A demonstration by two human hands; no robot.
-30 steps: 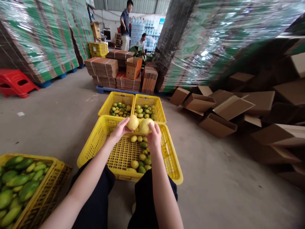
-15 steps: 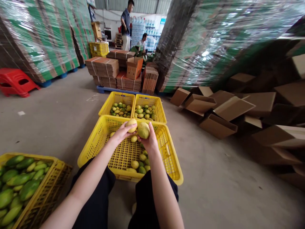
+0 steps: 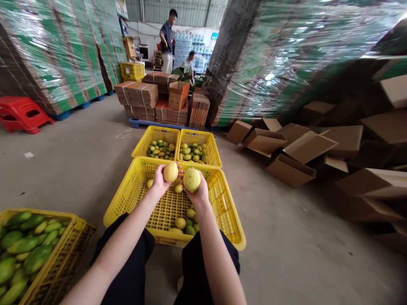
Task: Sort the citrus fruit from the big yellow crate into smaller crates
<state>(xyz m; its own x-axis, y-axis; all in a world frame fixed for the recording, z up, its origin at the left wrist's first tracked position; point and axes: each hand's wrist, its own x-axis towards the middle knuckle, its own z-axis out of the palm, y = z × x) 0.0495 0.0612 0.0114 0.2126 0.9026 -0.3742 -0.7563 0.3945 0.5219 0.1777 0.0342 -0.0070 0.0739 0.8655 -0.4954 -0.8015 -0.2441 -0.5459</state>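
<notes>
Resting in the left hand (image 3: 160, 180), a smooth yellow fruit (image 3: 171, 171) is cupped from below, with fingertips showing at its right side. A rounder, greenish-yellow fruit (image 3: 191, 180) is cradled in the palm of the right hand (image 3: 200, 192), fingers curled beneath it; how hard either fruit is pressed cannot be told. Both are held just beside each other, a small gap between them, above the large yellow crate (image 3: 119, 207). Each fruit is judged fairly light, firm and easily bruised, with rounded skin that could slip if pinched; it is best taken around its widest part, with the palm kept under it. In the crate, loose fruit (image 3: 180, 223) is seen along the right part of the floor, partly hidden by the right forearm, and the near rim is flanked by the knees. Beyond the far rim, a left rear crate (image 3: 138, 146) and a right rear crate (image 3: 214, 150) are set side by side, both holding fruit. Green fruit (image 3: 23, 245) is heaped in a crate at the lower left, while open cardboard boxes (image 3: 289, 171) are strewn well apart on the right.
</notes>
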